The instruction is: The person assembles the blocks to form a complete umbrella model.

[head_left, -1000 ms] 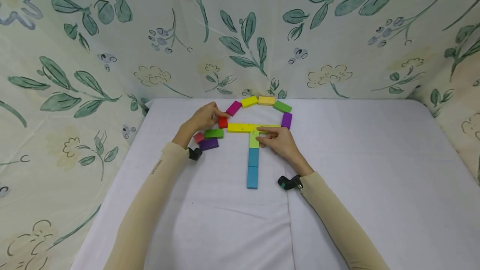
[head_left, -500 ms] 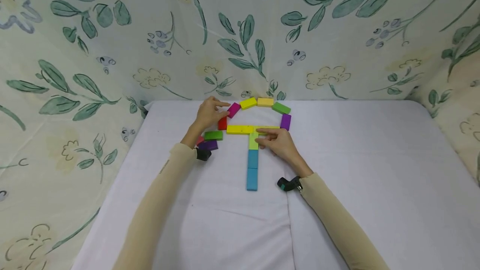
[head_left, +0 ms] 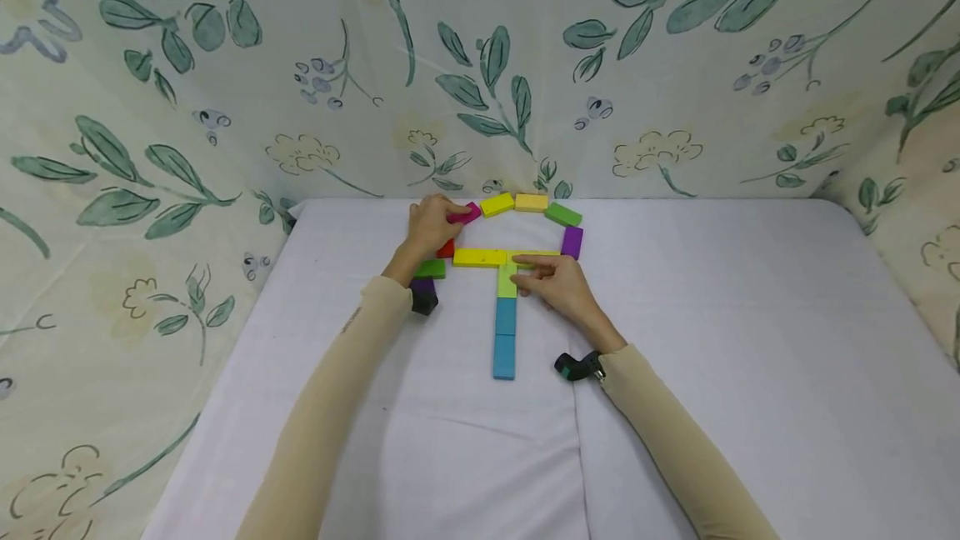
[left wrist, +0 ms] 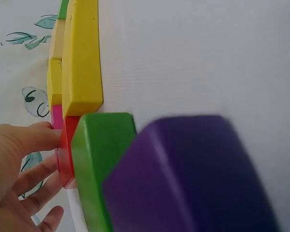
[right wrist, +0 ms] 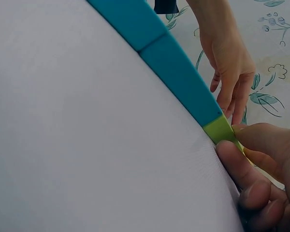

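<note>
My left hand point(head_left: 431, 227) pinches a magenta block point(head_left: 472, 212) between thumb and fingertips, at the upper left of an arch of coloured blocks. Just below that hand, a red block point(head_left: 447, 249) is partly covered. My right hand point(head_left: 558, 283) keeps its index finger out over a yellow-green bar point(head_left: 546, 255), its thumb touching the side of a lime block point(head_left: 507, 282). In the right wrist view its fingertips lie right at the lime block point(right wrist: 219, 128). Left of the yellow-green bar is a yellow bar point(head_left: 478, 257). Two blue blocks point(head_left: 506, 316) continue the stem downward.
Yellow point(head_left: 497, 205), pale orange point(head_left: 531, 203), green point(head_left: 563, 213) and purple point(head_left: 572, 242) blocks complete the arch. Near the left wrist lie a green block point(head_left: 432, 269) and a dark purple block point(left wrist: 193, 169). A white cloth point(head_left: 675, 340) covers the table; a floral curtain point(head_left: 480, 73) hangs behind.
My left hand has moved from the red block up and right onto the magenta block, its forearm now covering the small pinkish-red block. My right hand has stayed put.
</note>
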Action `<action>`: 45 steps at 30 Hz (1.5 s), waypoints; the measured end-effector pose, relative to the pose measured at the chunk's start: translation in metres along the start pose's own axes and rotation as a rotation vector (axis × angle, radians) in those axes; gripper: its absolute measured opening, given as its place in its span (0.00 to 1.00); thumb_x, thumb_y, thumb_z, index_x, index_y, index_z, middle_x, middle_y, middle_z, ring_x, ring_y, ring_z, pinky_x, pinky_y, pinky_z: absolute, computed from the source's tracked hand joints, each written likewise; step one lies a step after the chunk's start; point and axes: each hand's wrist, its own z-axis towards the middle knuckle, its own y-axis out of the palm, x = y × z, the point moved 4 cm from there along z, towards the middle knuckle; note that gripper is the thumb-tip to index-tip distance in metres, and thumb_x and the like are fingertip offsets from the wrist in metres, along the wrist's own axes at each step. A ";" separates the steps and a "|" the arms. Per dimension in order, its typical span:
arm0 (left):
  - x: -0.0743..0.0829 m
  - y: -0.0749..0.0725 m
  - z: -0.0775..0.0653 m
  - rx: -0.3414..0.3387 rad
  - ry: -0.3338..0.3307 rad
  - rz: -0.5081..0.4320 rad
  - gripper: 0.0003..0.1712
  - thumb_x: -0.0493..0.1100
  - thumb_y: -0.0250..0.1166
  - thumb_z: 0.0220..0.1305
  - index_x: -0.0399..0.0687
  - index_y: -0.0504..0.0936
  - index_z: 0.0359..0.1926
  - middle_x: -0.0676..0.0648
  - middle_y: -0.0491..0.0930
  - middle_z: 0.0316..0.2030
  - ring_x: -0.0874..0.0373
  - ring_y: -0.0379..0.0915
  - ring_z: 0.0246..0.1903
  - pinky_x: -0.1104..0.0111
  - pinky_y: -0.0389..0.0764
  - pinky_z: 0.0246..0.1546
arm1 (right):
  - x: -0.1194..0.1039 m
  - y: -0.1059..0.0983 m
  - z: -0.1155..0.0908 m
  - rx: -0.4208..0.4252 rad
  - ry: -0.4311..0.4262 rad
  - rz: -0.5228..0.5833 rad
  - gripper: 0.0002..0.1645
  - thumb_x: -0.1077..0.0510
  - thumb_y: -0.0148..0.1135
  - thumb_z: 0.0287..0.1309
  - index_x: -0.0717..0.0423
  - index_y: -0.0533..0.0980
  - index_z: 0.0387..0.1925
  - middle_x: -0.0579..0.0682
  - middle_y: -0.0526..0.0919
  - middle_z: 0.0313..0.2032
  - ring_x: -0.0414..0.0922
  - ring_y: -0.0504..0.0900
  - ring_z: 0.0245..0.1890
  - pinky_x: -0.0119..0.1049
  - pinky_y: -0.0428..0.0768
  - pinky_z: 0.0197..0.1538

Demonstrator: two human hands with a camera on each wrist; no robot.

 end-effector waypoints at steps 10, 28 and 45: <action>-0.001 0.000 0.008 -0.008 0.034 0.034 0.19 0.42 0.70 0.69 0.55 0.85 0.59 0.44 0.81 0.60 0.46 0.67 0.61 0.51 0.64 0.64 | 0.000 0.000 -0.001 0.002 -0.015 -0.004 0.21 0.46 0.75 0.61 0.43 0.86 0.55 0.50 0.87 0.24 0.40 0.65 0.13 0.30 0.65 0.17; -0.003 -0.001 0.010 -0.024 0.018 -0.024 0.19 0.41 0.70 0.69 0.56 0.85 0.59 0.43 0.80 0.59 0.48 0.66 0.59 0.53 0.66 0.63 | -0.002 0.000 -0.001 0.009 -0.025 -0.019 0.21 0.46 0.75 0.61 0.42 0.86 0.55 0.50 0.87 0.24 0.41 0.65 0.13 0.30 0.65 0.17; -0.002 0.000 0.007 -0.004 -0.015 -0.078 0.18 0.41 0.70 0.68 0.56 0.86 0.58 0.43 0.80 0.56 0.48 0.68 0.56 0.53 0.68 0.62 | -0.002 -0.001 -0.001 0.005 -0.013 -0.012 0.21 0.46 0.75 0.61 0.42 0.86 0.55 0.50 0.87 0.24 0.41 0.65 0.14 0.30 0.64 0.18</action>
